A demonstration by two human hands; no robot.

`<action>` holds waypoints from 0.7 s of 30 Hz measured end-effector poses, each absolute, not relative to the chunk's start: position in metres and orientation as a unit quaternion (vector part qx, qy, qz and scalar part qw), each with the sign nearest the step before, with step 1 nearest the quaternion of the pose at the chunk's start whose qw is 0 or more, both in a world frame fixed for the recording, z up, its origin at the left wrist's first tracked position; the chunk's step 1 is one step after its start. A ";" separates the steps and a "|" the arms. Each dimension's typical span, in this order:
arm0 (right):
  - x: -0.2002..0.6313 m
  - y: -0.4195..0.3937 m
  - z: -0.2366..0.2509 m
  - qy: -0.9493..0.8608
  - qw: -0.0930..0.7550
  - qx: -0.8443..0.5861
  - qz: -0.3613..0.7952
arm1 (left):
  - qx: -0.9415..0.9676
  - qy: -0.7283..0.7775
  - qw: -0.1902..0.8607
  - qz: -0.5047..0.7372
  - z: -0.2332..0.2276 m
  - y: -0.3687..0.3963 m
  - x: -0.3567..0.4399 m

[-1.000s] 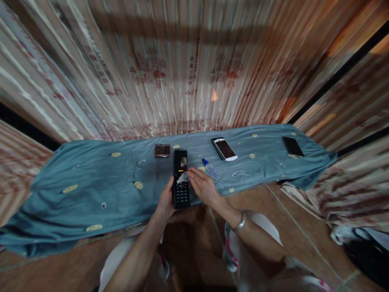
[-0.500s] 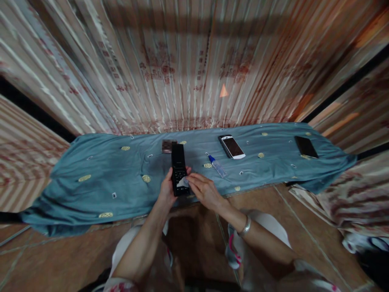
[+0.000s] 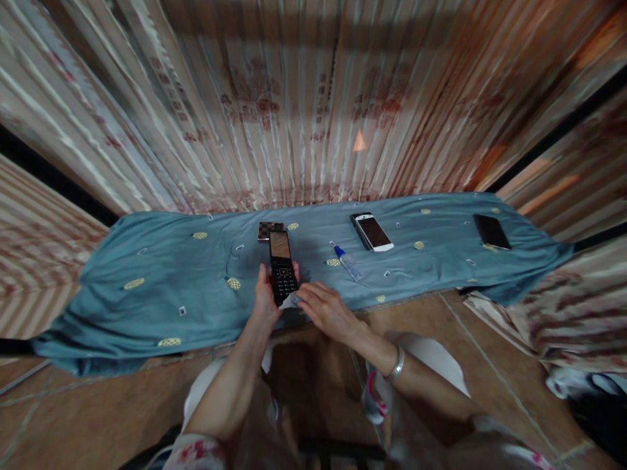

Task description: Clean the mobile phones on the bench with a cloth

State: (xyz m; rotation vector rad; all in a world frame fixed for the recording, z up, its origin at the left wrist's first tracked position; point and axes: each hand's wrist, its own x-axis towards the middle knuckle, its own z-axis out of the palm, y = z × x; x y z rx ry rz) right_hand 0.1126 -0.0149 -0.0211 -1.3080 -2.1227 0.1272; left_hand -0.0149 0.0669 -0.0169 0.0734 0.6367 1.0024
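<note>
My left hand (image 3: 267, 295) is closed around a black flip phone (image 3: 283, 269), which is unfolded with its screen and keypad facing up. Pinched in the fingers of my right hand (image 3: 324, 310) is a small whitish cloth or tissue (image 3: 290, 300), touching the phone's lower end. Just behind the phone's top lies a dark checkered flat item (image 3: 268, 230). To the right of my hands rests a clear bottle with a blue cap (image 3: 349, 263). Farther right is a white phone (image 3: 374, 232), with a dark object partly under or beside its left edge.
A blue patterned cloth (image 3: 191, 274) covers the long narrow table. A dark flat rectangular object (image 3: 492, 232) lies at its right end. Striped curtains (image 3: 289, 150) hang behind, with black poles (image 3: 563, 130) at the sides. Below is a tiled floor (image 3: 465, 352).
My left hand has tilted the phone and shifted it slightly left, so its screen and keys show more clearly. The right hand with the cloth has slid down to the phone's bottom edge.
</note>
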 end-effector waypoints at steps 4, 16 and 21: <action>0.108 -0.015 -0.018 -0.815 0.296 -0.498 0.022 | 0.045 0.303 0.821 0.481 -0.017 0.066 -0.012; 0.094 -0.007 -0.018 -0.758 0.387 -0.512 0.116 | 0.111 0.343 0.787 0.501 -0.023 0.067 -0.007; 0.092 -0.005 -0.013 -0.706 0.414 -0.542 0.190 | 0.151 0.352 0.758 0.528 -0.028 0.068 -0.007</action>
